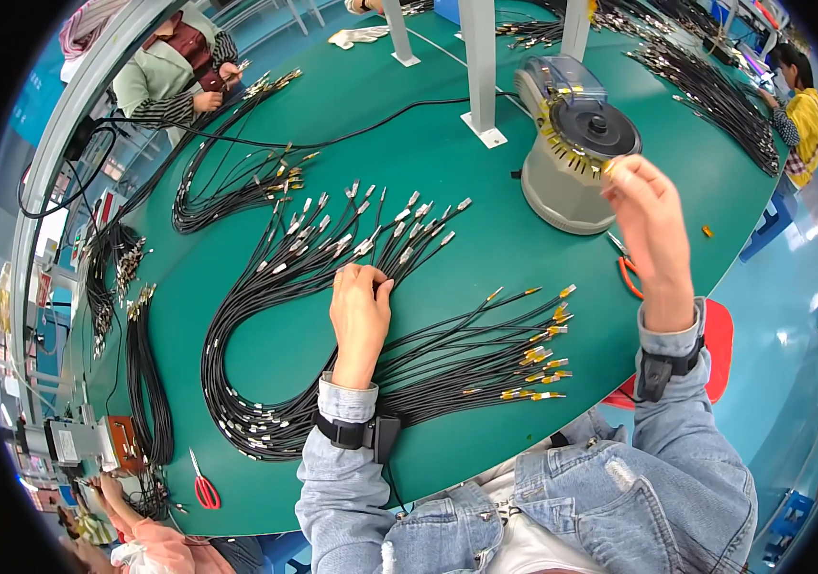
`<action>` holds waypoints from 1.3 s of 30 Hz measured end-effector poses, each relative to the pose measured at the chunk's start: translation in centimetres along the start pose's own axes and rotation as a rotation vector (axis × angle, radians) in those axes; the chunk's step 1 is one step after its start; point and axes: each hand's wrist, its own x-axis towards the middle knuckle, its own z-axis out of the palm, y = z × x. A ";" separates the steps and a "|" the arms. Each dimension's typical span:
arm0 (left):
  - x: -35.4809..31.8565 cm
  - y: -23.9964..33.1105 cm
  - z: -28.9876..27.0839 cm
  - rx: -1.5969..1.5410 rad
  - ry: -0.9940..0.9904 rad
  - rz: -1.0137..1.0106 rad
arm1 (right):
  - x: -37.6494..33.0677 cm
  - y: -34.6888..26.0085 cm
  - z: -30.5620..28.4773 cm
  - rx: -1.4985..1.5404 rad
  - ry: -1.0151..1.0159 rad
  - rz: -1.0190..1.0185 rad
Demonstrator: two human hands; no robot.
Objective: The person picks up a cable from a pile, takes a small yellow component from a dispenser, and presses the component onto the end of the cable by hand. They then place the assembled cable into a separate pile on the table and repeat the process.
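Note:
My left hand (360,314) is closed over the bundle of black cables (221,325), its fingertips pinching a cable just below the silver connectors (363,247). These cables curve in a U across the green table, and their other ends, several wrapped in yellow tape (535,356), point right. At the round grey tape dispenser (572,182), short yellow strips fan out around a black disc (596,127). My right hand (651,210) is raised at the dispenser's right edge, thumb and forefinger pinched on a small piece of yellow tape (608,166).
Red-handled scissors (205,490) lie front left; an orange-handled tool (628,274) lies beside the dispenser. A grey post (481,86) stands behind it. More cable bundles (200,203) lie left and far right. Co-workers sit around the table. A red stool (718,349) stands at right.

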 end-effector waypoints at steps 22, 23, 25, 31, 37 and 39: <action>-0.5 5.7 -7.7 -1.234 0.039 -0.367 | -5.1 4.9 9.0 0.163 -0.330 0.269; -0.7 5.6 -6.9 -1.236 -0.016 -0.415 | -5.3 4.9 9.4 0.174 -0.337 0.249; -1.0 5.3 -5.3 -1.240 -0.131 -0.508 | -5.6 4.8 10.1 0.186 -0.346 0.224; -2.0 5.9 -3.6 -1.194 -0.178 -0.476 | -6.3 5.8 11.0 0.004 -0.386 0.128; -2.4 6.6 -3.3 -1.148 -0.135 -0.452 | -5.4 6.1 11.4 -0.168 -0.433 0.038; -2.7 6.5 -3.1 -1.139 -0.107 -0.436 | -5.3 6.5 11.5 -0.207 -0.429 0.032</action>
